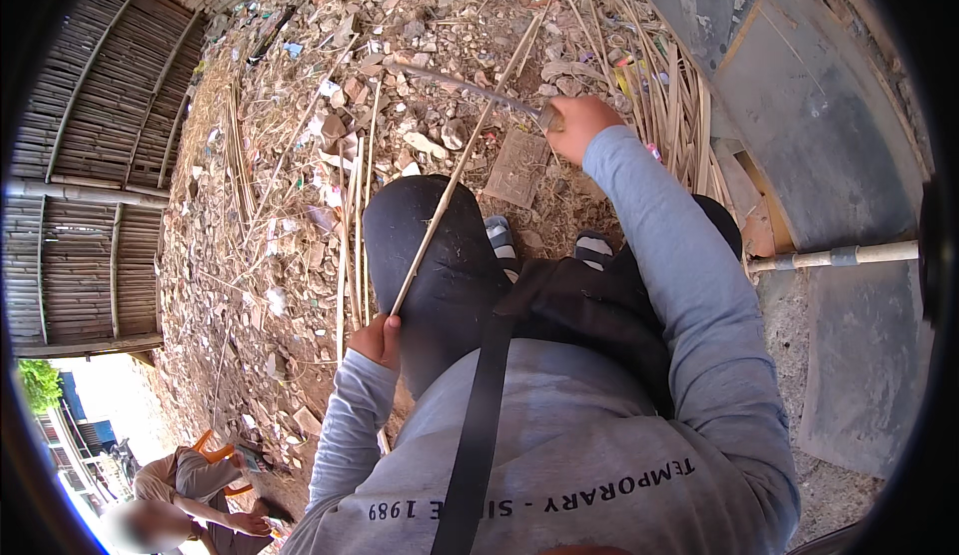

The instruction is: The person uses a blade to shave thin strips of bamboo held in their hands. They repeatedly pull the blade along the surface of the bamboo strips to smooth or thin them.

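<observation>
My left hand (378, 341) is closed round the near end of a long, thin bamboo strip (436, 223). The strip slants up and to the right, over my left thigh and out above the ground. In my right hand (587, 127) is the handle of a long knife (455, 82) with a narrow, slightly curved blade pointing left. The blade crosses the strip in the picture beyond my knees; whether the two touch I cannot tell. More bamboo strips (358, 220) lie on the ground beside my left leg.
A heap of split bamboo (671, 105) lies at the right, beside dark sheets (779, 85) and a bamboo pole (849, 255). A flat brick (517, 168) sits ahead of my feet amid rubble. Bamboo panels (90, 85) stand at left; another person (195, 490) sits at lower left.
</observation>
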Motion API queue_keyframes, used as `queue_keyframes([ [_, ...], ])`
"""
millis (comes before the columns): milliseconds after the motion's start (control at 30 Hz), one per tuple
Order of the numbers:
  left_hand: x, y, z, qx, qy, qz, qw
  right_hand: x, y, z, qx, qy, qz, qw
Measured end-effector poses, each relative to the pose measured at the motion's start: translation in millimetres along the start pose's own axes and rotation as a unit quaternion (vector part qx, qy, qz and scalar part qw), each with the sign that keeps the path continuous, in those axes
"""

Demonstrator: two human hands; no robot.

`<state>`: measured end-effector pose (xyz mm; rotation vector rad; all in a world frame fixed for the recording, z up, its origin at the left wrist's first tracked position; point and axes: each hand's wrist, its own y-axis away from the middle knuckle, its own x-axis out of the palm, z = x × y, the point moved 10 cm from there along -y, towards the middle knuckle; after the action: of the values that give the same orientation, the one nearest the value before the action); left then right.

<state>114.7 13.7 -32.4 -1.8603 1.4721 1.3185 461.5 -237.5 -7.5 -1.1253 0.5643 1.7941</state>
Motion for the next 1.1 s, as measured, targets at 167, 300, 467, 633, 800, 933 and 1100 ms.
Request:
queue_keyframes([
  [167,-1,7,3,-0.006,-0.005,-0.018,1.0,5,29,68,-0.102,0.065,0.127,0.984],
  [300,-6,1,-9,0.008,0.029,-0.015,0.999,4,-1,-9,0.013,-0.019,0.019,1.0],
  [467,-5,2,-2,-0.007,0.055,0.019,0.998,-1,13,25,-0.036,0.017,0.06,0.997],
  [633,-4,-1,3,0.011,0.083,0.041,0.996,13,8,21,-0.06,0.004,0.073,0.996],
  [800,-4,-2,7,-0.024,0.11,0.071,0.991,2,3,6,-0.037,-0.007,0.02,0.999],
  [933,-6,1,6,0.009,0.114,0.049,0.992,5,23,46,-0.084,0.032,0.162,0.983],
  [1100,-7,-10,4,-0.019,0.132,0.08,0.988,3,-9,-36,0.05,0.001,0.039,0.998],
])
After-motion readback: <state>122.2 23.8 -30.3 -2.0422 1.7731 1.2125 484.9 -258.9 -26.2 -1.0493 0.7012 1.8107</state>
